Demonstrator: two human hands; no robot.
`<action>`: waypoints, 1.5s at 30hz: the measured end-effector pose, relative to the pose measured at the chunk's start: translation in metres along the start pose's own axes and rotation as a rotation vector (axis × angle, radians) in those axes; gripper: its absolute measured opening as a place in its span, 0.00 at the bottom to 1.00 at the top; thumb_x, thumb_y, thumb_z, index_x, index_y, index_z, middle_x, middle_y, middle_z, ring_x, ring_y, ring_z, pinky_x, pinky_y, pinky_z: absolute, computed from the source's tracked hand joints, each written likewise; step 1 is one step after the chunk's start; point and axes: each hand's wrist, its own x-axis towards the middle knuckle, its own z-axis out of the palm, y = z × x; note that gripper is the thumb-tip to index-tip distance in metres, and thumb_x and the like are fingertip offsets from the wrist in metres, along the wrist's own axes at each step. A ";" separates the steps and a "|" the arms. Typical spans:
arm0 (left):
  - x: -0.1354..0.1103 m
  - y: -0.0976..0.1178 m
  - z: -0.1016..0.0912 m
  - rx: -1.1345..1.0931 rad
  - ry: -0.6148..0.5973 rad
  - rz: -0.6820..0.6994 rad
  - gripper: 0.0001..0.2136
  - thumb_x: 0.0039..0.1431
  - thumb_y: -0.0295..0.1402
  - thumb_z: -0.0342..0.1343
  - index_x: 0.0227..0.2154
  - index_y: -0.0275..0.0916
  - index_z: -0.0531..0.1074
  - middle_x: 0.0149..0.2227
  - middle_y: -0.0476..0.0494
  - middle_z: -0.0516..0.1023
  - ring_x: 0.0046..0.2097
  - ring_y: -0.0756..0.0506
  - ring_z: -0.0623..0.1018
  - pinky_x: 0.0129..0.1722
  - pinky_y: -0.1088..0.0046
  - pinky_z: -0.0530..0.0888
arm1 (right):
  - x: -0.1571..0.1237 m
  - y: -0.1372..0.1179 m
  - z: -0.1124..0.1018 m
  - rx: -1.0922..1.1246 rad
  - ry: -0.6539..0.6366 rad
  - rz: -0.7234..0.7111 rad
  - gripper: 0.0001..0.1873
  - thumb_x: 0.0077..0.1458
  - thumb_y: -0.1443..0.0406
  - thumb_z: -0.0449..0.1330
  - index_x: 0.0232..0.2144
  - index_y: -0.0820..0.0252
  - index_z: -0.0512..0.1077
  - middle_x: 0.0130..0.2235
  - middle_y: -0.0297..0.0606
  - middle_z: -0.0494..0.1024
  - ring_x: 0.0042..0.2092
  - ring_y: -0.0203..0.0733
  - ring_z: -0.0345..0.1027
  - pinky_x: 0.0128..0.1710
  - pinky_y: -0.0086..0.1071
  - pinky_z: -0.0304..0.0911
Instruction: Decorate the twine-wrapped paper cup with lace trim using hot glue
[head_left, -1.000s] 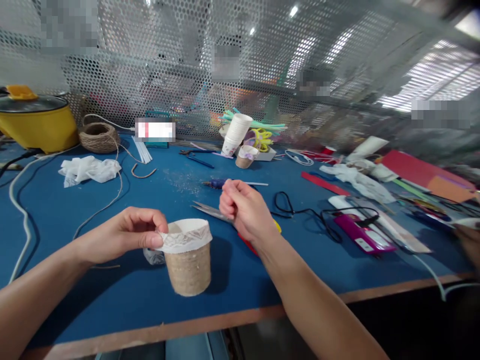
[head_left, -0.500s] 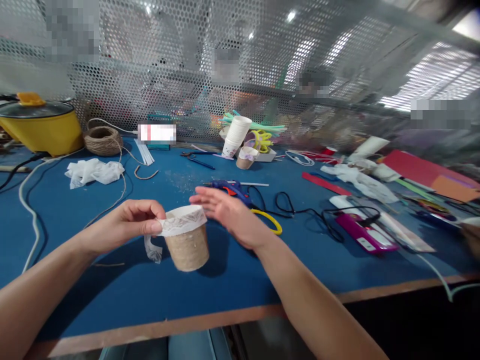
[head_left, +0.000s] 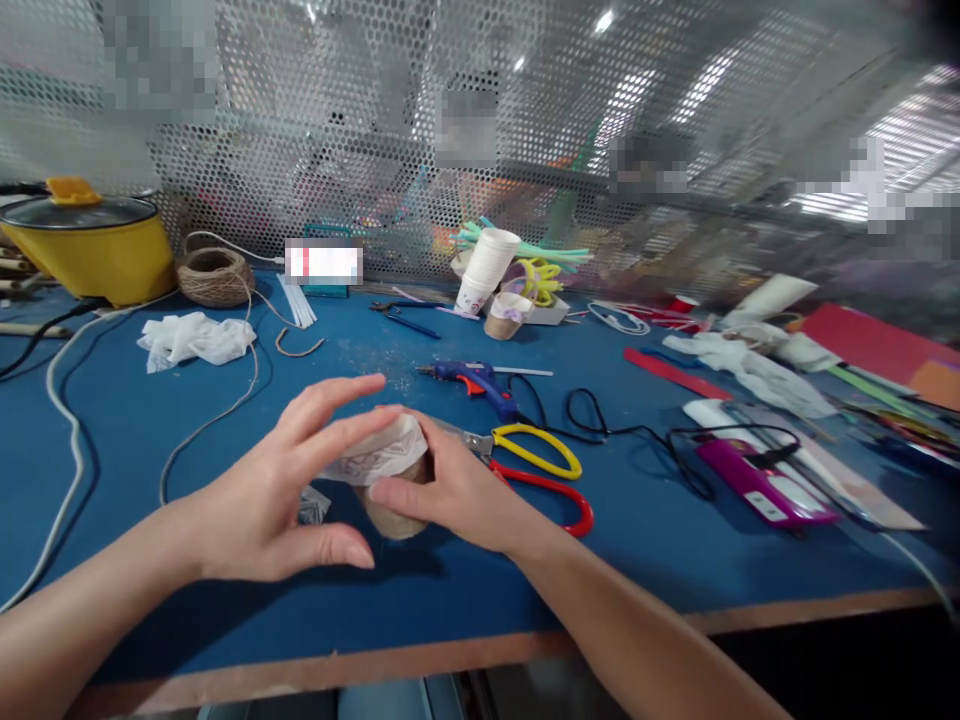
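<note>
Firmly, right hand point(head_left: 457, 492) grips lace-rimmed cup point(head_left: 379, 460); left hand point(head_left: 274, 505) spread; label point(head_left: 324, 262) blurred.

No writing can be read: the print on the stacked paper cups point(head_left: 487, 265) and the white label point(head_left: 772, 506) on the magenta device point(head_left: 739, 468) are too blurred.

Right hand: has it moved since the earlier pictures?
Yes. The right hand drew back toward the person, away from the blue glue gun, and now grips the twine-wrapped cup beside the scissors.
</note>
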 end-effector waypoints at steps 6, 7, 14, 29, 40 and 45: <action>0.001 -0.001 0.006 -0.072 -0.103 0.024 0.31 0.55 0.49 0.53 0.61 0.47 0.56 0.62 0.35 0.57 0.61 0.34 0.59 0.59 0.50 0.58 | -0.001 -0.001 0.002 0.005 -0.030 -0.043 0.25 0.46 0.59 0.65 0.45 0.61 0.64 0.43 0.39 0.72 0.45 0.43 0.66 0.46 0.38 0.64; 0.001 -0.002 0.006 -0.078 -0.099 0.009 0.31 0.55 0.50 0.53 0.60 0.46 0.57 0.62 0.35 0.58 0.61 0.33 0.59 0.59 0.50 0.58 | -0.001 -0.001 0.002 0.008 -0.030 -0.031 0.25 0.46 0.59 0.65 0.45 0.61 0.64 0.43 0.39 0.72 0.45 0.43 0.67 0.46 0.38 0.63; 0.001 0.000 0.006 -0.073 -0.077 -0.013 0.37 0.51 0.52 0.54 0.63 0.48 0.51 0.63 0.35 0.55 0.62 0.32 0.57 0.59 0.48 0.57 | -0.002 -0.004 0.004 0.003 -0.037 -0.004 0.28 0.46 0.60 0.66 0.48 0.62 0.63 0.44 0.40 0.73 0.45 0.43 0.67 0.44 0.38 0.65; -0.001 -0.003 0.007 -0.148 -0.028 -0.022 0.33 0.54 0.50 0.54 0.61 0.48 0.54 0.63 0.37 0.56 0.62 0.34 0.58 0.60 0.52 0.57 | -0.003 -0.004 0.005 -0.002 -0.012 -0.021 0.28 0.46 0.61 0.65 0.48 0.61 0.63 0.43 0.40 0.72 0.43 0.42 0.67 0.44 0.37 0.65; 0.002 -0.009 0.012 -0.305 0.101 -0.320 0.12 0.52 0.39 0.61 0.36 0.40 0.69 0.54 0.38 0.66 0.54 0.38 0.68 0.53 0.59 0.66 | -0.005 0.001 0.010 0.069 0.147 0.057 0.43 0.43 0.58 0.67 0.58 0.62 0.54 0.55 0.47 0.67 0.55 0.48 0.63 0.55 0.43 0.60; 0.005 -0.013 0.007 -0.510 0.037 -0.392 0.09 0.51 0.35 0.61 0.26 0.38 0.67 0.39 0.44 0.73 0.39 0.46 0.73 0.41 0.67 0.71 | -0.003 0.000 0.003 -0.028 0.029 0.001 0.49 0.42 0.53 0.67 0.60 0.64 0.51 0.57 0.49 0.66 0.57 0.49 0.61 0.55 0.40 0.60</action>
